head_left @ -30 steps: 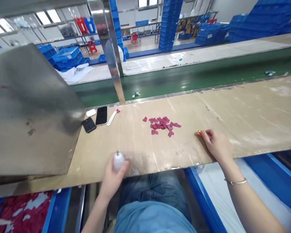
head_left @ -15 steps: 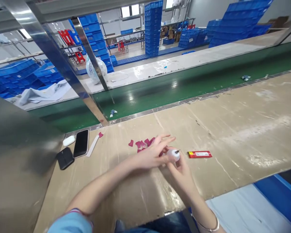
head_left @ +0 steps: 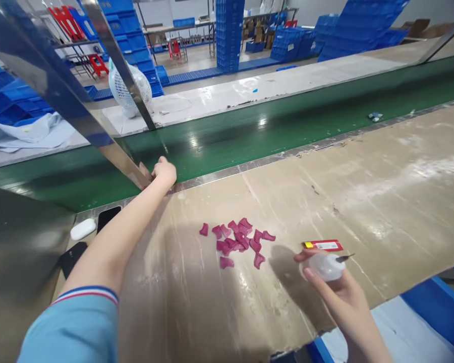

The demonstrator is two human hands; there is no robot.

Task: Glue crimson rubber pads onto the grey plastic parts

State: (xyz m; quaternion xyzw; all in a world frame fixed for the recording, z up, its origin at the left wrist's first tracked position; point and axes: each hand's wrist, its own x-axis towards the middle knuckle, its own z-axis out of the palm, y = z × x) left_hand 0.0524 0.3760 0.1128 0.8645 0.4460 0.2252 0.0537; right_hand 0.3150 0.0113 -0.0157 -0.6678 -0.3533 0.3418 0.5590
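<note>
My left hand (head_left: 162, 174) is stretched out to the near edge of the green belt (head_left: 219, 151), beside the foot of a metal post. Its fingers are curled, and whatever they hold is hidden. In my right hand (head_left: 342, 295) is a small white squeeze bottle (head_left: 324, 266), lying tilted, with a thin dark needle tip pointing right. Several dark pink flat pieces (head_left: 242, 239) with curved edges lie loosely grouped on the tan table (head_left: 196, 302), between my two arms. Just behind the bottle is a red and yellow packet (head_left: 329, 245) with a white label.
A slanting metal post (head_left: 117, 161) stands at the left. A black phone (head_left: 108, 218), a white oval case (head_left: 83, 229) and a black flat item (head_left: 72, 257) lie near my left arm. Beyond the belt are a fan (head_left: 130, 88) and stacked blue crates (head_left: 228, 35).
My hands have moved apart. The left has gone forward and left to the belt, where a small blue-and-white item lay. The right has carried the bottle right, uncovering the pink pieces.
</note>
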